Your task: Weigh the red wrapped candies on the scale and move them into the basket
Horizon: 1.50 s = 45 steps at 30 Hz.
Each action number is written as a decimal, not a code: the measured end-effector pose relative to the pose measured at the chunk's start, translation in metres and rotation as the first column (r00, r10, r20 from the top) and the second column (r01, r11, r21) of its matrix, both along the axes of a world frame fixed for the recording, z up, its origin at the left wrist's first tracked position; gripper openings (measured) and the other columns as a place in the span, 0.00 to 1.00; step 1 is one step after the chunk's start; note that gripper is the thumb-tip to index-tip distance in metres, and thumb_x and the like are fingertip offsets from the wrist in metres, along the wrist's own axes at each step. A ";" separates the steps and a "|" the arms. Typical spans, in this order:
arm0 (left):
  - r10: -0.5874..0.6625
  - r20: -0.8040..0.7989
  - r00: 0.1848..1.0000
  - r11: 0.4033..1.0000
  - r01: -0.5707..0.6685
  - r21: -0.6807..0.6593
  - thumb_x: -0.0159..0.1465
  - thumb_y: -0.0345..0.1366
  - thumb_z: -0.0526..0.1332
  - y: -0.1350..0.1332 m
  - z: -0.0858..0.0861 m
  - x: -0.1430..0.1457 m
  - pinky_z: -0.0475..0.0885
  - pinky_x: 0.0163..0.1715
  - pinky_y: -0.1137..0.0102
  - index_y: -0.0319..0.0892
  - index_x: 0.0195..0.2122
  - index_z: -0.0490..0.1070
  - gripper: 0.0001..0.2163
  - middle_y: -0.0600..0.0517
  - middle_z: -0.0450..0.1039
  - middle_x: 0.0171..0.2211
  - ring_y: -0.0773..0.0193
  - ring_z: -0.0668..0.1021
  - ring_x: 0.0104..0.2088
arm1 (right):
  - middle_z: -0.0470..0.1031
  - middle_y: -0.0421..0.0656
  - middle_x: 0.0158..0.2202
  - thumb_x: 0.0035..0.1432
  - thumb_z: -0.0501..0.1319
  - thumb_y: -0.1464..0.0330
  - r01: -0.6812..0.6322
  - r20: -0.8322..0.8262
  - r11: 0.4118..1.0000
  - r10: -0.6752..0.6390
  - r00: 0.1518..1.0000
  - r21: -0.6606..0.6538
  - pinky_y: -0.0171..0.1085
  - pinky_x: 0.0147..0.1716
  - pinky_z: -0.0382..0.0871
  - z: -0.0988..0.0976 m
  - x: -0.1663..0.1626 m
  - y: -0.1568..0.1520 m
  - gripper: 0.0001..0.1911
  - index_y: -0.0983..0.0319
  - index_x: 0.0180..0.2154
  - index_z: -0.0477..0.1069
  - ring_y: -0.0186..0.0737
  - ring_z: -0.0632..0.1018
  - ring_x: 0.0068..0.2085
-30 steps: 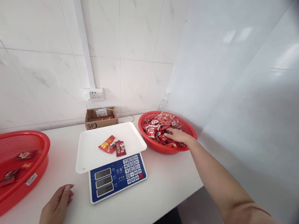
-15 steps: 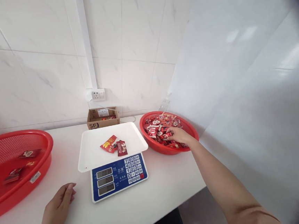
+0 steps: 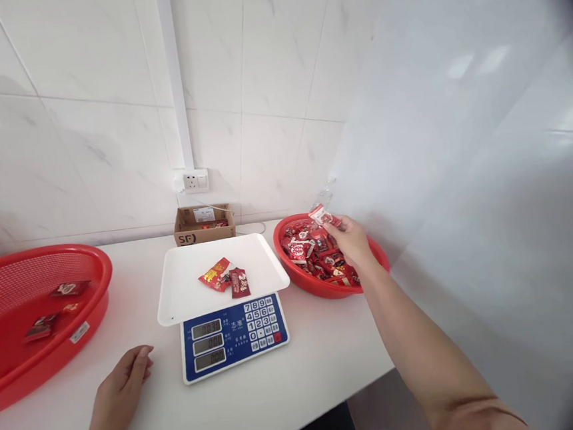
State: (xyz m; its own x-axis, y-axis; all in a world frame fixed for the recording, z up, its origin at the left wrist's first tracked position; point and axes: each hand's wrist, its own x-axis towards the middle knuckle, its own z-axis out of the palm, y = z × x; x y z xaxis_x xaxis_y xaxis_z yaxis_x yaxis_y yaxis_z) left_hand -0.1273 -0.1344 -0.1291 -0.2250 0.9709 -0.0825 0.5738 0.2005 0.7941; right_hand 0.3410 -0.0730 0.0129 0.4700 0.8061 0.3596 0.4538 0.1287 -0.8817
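My right hand (image 3: pixel 351 239) is raised above the right red plastic basket (image 3: pixel 317 288), pinching a red-and-white candy packet (image 3: pixel 321 216) between thumb and fingers. Many small wrapped candies (image 3: pixel 323 255) in red and white fill that basket. On the white tray of a digital scale (image 3: pixel 181 271) lie a red-and-gold packet (image 3: pixel 215 275) and a dark red packet (image 3: pixel 239 282), touching each other. My left hand (image 3: pixel 122 383) rests on the table left of the scale, fingers curled in with nothing visible in them.
A larger red basket (image 3: pixel 94 305) with several packets stands at the left. Behind the scale, an open cardboard box (image 3: pixel 201 236) sits by the tiled wall, under a socket (image 3: pixel 196 181). A pale sheet-like wall (image 3: pixel 465 192) rises at the right.
My right hand has lifted up out of the candies in the right basket, bringing a red-and-white packet with it. The left hand stays on the table; the view has shifted slightly.
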 end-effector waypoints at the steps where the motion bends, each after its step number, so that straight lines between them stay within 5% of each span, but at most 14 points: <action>1: 0.002 0.007 1.000 1.000 -0.002 -0.001 0.54 0.54 0.51 0.000 0.001 0.001 0.72 0.34 0.68 0.48 0.38 0.69 0.19 0.53 0.74 0.31 0.60 0.78 0.32 | 0.75 0.43 0.39 0.48 0.59 0.57 -0.066 -0.080 0.998 0.067 0.995 0.009 0.39 0.37 0.68 0.000 -0.011 0.004 0.21 0.60 0.43 0.67 0.41 0.75 0.39; 6: 0.006 0.047 0.999 0.999 -0.008 0.039 0.53 0.55 0.51 -0.006 0.012 0.007 0.72 0.33 0.69 0.45 0.36 0.69 0.21 0.53 0.73 0.28 0.61 0.77 0.30 | 0.74 0.37 0.30 0.43 0.65 0.62 -0.361 -0.530 0.930 0.337 0.778 0.062 0.35 0.30 0.70 -0.009 -0.079 0.027 0.16 0.59 0.35 0.66 0.35 0.75 0.30; 10: 0.011 0.083 0.996 0.998 -0.016 0.053 0.52 0.56 0.52 -0.008 0.016 0.009 0.72 0.32 0.69 0.44 0.35 0.70 0.21 0.53 0.73 0.27 0.62 0.76 0.29 | 0.74 0.36 0.27 0.47 0.64 0.67 -0.483 -0.701 0.876 0.350 0.621 0.009 0.35 0.29 0.71 -0.025 -0.126 0.041 0.09 0.59 0.31 0.67 0.32 0.75 0.26; 19: -0.017 0.049 0.999 0.998 0.014 0.068 0.54 0.55 0.50 -0.008 0.012 0.007 0.71 0.33 0.68 0.44 0.35 0.69 0.21 0.53 0.72 0.27 0.62 0.75 0.29 | 0.75 0.37 0.28 0.48 0.62 0.71 -0.414 -0.654 0.909 0.282 0.702 -0.053 0.31 0.29 0.70 -0.030 -0.138 0.049 0.05 0.61 0.30 0.68 0.31 0.75 0.30; 26: -0.021 0.041 0.999 0.998 0.018 0.060 0.55 0.55 0.50 -0.008 0.014 0.008 0.70 0.32 0.69 0.44 0.35 0.69 0.20 0.53 0.72 0.27 0.63 0.75 0.28 | 0.74 0.35 0.29 0.49 0.62 0.71 -0.366 -0.709 0.928 0.302 0.637 0.067 0.34 0.36 0.72 -0.024 -0.130 0.044 0.06 0.58 0.30 0.66 0.30 0.76 0.30; 45: -0.034 0.019 0.999 0.997 0.032 0.074 0.57 0.52 0.49 -0.009 0.014 0.009 0.69 0.32 0.70 0.44 0.36 0.68 0.18 0.54 0.71 0.27 0.64 0.74 0.29 | 0.75 0.36 0.30 0.48 0.63 0.68 -0.456 -0.708 0.889 0.340 0.618 0.029 0.36 0.37 0.73 -0.023 -0.135 0.030 0.07 0.58 0.30 0.66 0.31 0.76 0.31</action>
